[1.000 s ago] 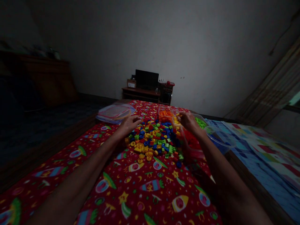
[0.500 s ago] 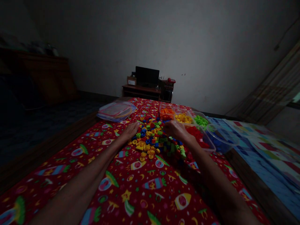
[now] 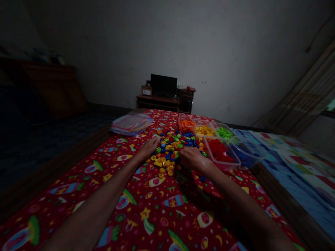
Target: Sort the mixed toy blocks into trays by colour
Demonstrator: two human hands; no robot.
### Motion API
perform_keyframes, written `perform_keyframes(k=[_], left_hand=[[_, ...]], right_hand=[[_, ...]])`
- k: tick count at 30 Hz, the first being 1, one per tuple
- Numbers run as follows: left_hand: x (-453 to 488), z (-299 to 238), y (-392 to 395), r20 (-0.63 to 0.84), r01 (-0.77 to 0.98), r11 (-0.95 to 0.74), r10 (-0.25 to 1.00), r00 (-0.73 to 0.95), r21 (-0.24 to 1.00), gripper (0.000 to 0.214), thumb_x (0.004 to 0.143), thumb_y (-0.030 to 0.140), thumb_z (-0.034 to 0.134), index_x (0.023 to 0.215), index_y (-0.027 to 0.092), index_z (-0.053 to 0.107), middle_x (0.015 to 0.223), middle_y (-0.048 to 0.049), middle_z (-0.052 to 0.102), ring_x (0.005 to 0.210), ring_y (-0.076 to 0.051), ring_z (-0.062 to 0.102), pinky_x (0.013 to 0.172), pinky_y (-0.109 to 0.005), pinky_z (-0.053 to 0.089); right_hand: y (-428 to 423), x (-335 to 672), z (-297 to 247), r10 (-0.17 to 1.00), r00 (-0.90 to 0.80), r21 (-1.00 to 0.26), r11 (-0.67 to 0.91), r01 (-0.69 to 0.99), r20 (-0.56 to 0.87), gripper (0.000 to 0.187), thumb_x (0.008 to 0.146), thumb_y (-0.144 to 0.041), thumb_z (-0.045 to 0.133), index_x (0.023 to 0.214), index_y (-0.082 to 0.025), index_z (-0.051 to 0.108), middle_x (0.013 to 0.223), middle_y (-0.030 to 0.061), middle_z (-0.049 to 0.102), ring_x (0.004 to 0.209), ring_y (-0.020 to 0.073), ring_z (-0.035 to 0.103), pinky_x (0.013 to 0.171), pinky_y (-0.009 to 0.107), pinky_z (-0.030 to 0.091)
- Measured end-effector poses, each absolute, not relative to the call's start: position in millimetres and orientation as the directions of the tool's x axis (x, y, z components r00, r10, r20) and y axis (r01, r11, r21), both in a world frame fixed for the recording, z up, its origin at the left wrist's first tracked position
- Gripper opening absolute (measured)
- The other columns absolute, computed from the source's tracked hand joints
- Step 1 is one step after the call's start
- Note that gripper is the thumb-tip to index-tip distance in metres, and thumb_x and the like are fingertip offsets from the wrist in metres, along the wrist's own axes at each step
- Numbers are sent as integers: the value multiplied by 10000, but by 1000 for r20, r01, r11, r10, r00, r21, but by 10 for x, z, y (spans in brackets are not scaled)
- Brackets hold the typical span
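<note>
A loose pile of small toy building blocks (image 3: 167, 153) in yellow, blue, green and red lies on a red patterned cloth (image 3: 146, 209). At the pile's left edge rests my left hand (image 3: 151, 146), its fingers curled together; whether a block is in them is hidden. My right hand (image 3: 191, 157) is over the right front of the pile with fingers bent down among the blocks, and its fingertips are out of sight. To its right stands a clear tub of red blocks (image 3: 221, 151).
Behind the pile are tubs of orange blocks (image 3: 187, 125), yellow blocks (image 3: 205, 131) and green blocks (image 3: 224, 133). A round tub of blue blocks (image 3: 246, 157) stands at the right. Stacked clear lids (image 3: 131, 124) lie at the back left. Bedding (image 3: 293, 160) borders the right side.
My right hand has moved toward me and slightly left, dragging blocks away from the front right and uncovering blue ones behind. My left hand has shifted slightly right.
</note>
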State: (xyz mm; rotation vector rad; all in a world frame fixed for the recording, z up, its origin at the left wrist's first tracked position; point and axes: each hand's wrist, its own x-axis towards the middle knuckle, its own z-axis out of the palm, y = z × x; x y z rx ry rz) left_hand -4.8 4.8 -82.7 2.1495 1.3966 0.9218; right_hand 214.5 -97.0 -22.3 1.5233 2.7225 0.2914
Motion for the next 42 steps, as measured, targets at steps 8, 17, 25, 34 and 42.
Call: perform_keyframes(k=[8, 17, 25, 34, 42], left_hand=[[-48, -778, 6, 313, 623, -410, 912, 266, 666, 592, 881, 522, 240, 1139, 121, 591, 1213, -121, 611, 1136, -224, 538, 1009, -330, 373], [-55, -763, -3, 330, 643, -417, 908, 260, 642, 504, 872, 444, 250, 1027, 140, 621, 1058, -101, 668, 989, -240, 598, 911, -356, 443], [-54, -803, 41, 339, 640, -412, 909, 242, 649, 522, 855, 443, 234, 992, 147, 642, 1075, -95, 672, 1020, -228, 590, 942, -345, 428], [-71, -821, 51, 352, 606, -401, 913, 204, 687, 540, 845, 473, 268, 1027, 148, 660, 1124, -89, 669, 1074, -238, 585, 960, -352, 420], [-81, -814, 33, 323, 596, -373, 926, 194, 711, 548, 857, 505, 261, 1029, 156, 647, 1163, -94, 651, 1095, -233, 575, 986, -358, 402]], right_hand=[[-854, 2313, -55, 834, -499, 70, 498, 864, 234, 190, 871, -275, 468, 919, -173, 621, 830, 71, 639, 696, 140, 537, 576, 240, 293], [-508, 2074, -73, 754, -600, 82, 603, 794, 269, 199, 844, -100, 428, 869, -144, 621, 826, 74, 638, 710, 134, 521, 591, 227, 308], [-514, 1930, -42, 797, -592, 194, 565, 802, 122, 299, 841, -111, 421, 1066, -168, 611, 844, 109, 677, 797, 191, 616, 652, 243, 356], [-464, 2271, 152, 867, -450, 35, 453, 891, 213, 249, 889, -260, 448, 1034, -204, 642, 834, 77, 676, 691, 150, 585, 568, 228, 316], [-315, 2820, 214, 908, -290, -227, 365, 903, 303, 224, 823, -217, 542, 1006, -199, 669, 836, 58, 697, 676, 139, 593, 556, 207, 355]])
